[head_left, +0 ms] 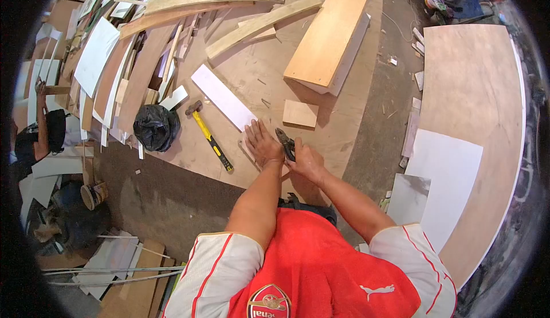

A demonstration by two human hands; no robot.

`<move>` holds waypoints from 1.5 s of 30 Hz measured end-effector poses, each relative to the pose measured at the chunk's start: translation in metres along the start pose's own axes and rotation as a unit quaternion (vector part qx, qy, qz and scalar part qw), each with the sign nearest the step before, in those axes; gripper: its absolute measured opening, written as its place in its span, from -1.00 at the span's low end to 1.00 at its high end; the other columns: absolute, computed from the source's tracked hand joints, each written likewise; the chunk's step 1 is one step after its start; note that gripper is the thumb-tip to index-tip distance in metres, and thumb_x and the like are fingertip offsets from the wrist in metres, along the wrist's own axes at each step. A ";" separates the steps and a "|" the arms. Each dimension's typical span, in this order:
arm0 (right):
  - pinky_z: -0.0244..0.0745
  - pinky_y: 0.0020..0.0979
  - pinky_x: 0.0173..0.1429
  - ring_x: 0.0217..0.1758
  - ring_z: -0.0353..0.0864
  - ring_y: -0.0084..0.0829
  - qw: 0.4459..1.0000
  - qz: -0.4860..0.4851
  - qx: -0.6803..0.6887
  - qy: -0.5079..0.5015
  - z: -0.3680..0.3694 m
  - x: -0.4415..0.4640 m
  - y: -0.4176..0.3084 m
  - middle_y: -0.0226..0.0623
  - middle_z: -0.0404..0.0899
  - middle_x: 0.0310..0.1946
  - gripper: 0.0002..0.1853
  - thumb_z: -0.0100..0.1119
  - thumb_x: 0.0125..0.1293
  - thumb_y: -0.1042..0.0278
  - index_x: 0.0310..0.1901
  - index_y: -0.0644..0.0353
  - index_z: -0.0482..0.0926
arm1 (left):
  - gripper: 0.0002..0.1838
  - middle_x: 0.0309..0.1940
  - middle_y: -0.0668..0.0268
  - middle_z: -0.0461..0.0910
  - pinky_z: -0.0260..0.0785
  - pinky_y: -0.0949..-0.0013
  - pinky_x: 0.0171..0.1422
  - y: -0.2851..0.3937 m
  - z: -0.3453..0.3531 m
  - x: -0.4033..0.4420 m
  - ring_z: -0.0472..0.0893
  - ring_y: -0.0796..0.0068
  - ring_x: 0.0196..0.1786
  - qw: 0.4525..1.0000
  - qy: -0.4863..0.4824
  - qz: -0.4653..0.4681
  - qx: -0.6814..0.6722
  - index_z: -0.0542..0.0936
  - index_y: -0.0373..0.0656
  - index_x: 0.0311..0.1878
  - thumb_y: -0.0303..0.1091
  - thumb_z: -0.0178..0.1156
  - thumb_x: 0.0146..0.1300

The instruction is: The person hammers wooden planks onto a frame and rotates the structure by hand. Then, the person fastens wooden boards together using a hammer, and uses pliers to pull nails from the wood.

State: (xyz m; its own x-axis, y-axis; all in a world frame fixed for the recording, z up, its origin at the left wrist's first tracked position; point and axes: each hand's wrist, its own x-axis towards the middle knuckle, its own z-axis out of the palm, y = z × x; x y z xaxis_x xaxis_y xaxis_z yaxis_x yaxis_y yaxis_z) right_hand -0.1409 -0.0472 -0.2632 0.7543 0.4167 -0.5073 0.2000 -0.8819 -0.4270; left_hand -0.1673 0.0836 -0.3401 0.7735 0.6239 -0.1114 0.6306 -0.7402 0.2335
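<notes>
My left hand [263,145] lies with fingers stretched out on the near end of a narrow white board [223,96], pressing it against the worktop. My right hand [305,161] is closed around the handles of dark pliers [283,139], whose jaws point away from me just right of the board's end. A hammer [209,136] with a yellow and black handle rests left of the board. Beyond the pliers is a small wooden block [300,113]. Some small metal pieces, perhaps nails, lie near the board.
A long wooden box [327,37] stands at the back right of the plywood worktop [349,112]. Wood strips [263,26] and offcuts fill the back left, near a black plastic bag [156,128]. A large plywood sheet [467,77] is at right. Another person's arm [42,117] shows far left.
</notes>
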 end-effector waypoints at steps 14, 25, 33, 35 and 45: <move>0.65 0.15 -0.09 -0.16 0.74 0.21 0.997 0.049 -0.017 -0.055 -0.018 0.010 -0.015 0.14 0.69 -0.28 -0.41 0.39 0.16 0.24 0.14 0.22 0.32 | -0.23 0.71 0.25 0.02 -0.24 -0.09 0.73 -0.003 0.011 -0.002 -0.12 0.06 0.75 1.000 -0.003 0.013 0.025 0.16 -0.08 0.67 -0.15 0.07 0.42; 0.66 0.11 0.08 0.03 0.73 0.18 0.989 0.063 -0.042 -0.129 -0.006 0.026 0.004 0.09 0.68 -0.04 -0.22 0.42 0.08 0.26 0.33 0.21 0.28 | -0.27 0.70 0.24 0.05 -0.20 -0.12 0.72 -0.003 0.008 -0.004 -0.09 0.03 0.74 0.999 0.028 0.022 0.005 0.23 -0.09 0.64 -0.28 0.06 0.39; 0.63 0.17 -0.10 -0.18 0.74 0.25 0.996 0.063 0.008 -0.066 -0.013 0.018 -0.006 0.13 0.72 -0.30 -0.51 0.34 0.10 0.28 0.06 0.22 0.42 | -0.24 0.70 0.24 0.04 -0.23 -0.12 0.74 0.000 0.008 -0.005 -0.11 0.06 0.75 1.000 -0.005 0.000 0.009 0.23 -0.08 0.64 -0.09 0.10 0.41; 0.63 0.17 -0.11 -0.19 0.75 0.24 0.994 0.074 -0.006 -0.084 -0.030 0.020 -0.022 0.13 0.73 -0.29 -0.50 0.35 0.12 0.25 0.06 0.25 0.43 | -0.23 0.70 0.24 0.05 -0.24 -0.12 0.74 -0.001 0.009 0.000 -0.11 0.06 0.75 1.000 -0.003 0.003 0.025 0.22 -0.07 0.64 -0.07 0.11 0.41; 0.67 0.10 0.00 -0.01 0.73 0.15 0.994 0.029 -0.060 -0.090 -0.010 0.023 0.006 0.12 0.67 -0.12 -0.31 0.42 0.11 0.30 0.25 0.23 0.31 | -0.19 0.69 0.21 0.07 -0.24 -0.12 0.74 0.003 -0.008 -0.001 -0.09 0.05 0.74 1.000 -0.015 0.005 -0.008 0.21 -0.10 0.64 -0.11 0.19 0.37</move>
State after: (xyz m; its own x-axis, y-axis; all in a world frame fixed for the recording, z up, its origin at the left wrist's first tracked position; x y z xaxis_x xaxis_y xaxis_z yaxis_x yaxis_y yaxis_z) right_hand -0.1162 -0.0456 -0.2696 0.6449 0.3877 -0.6587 0.2413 -0.9210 -0.3059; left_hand -0.1664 0.0824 -0.3315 0.7815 0.6084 -0.1382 0.6220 -0.7423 0.2492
